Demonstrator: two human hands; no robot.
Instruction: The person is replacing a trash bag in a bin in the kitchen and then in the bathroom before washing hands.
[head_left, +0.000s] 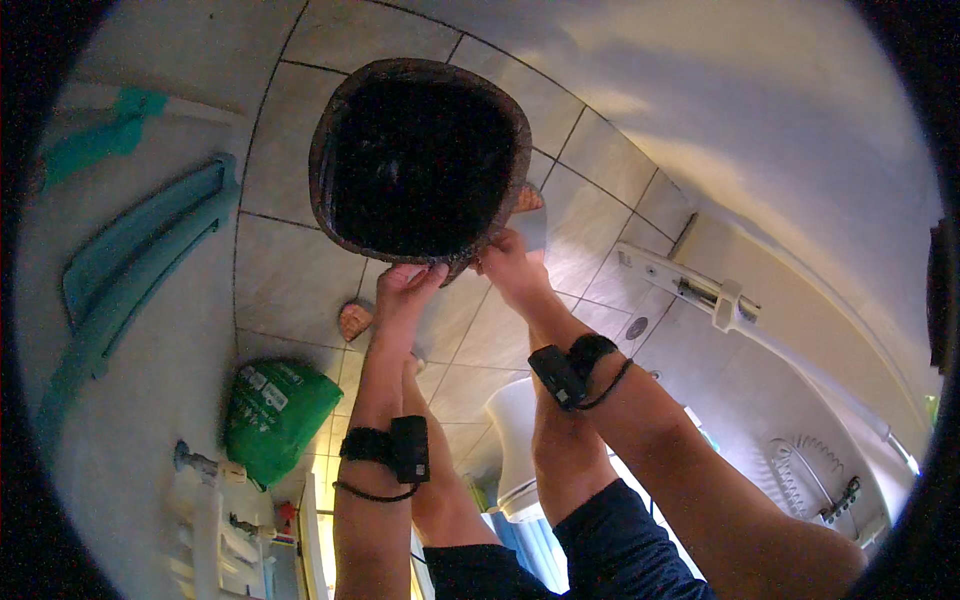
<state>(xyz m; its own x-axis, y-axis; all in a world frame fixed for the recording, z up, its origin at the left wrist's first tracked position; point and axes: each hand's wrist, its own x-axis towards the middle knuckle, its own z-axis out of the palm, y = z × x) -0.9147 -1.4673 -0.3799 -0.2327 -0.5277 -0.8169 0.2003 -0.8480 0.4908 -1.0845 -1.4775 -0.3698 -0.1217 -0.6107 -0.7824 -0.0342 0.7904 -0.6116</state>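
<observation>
A dark brown basket (321, 161), its sides rounded and its inside almost black, is in front of me above the tiled floor. What lies within is too dark to tell. At the near rim my left hand (405, 296) pinches the edge, thumb on top. Just to the right my right hand (516, 270) grips the near right corner of the same rim, fingers bent. Both forearms carry a black strapped device, the left one (409, 448) and the right one (559, 375), each with a short cable.
Grey floor tiles (480, 330) surround my feet. A green bag (277, 416) bearing writing stands by the left wall, below a teal plastic fixture (150, 247). To the right are a round floor drain (637, 328) and a white rail (675, 281). A white pedestal (514, 427) stands behind my legs.
</observation>
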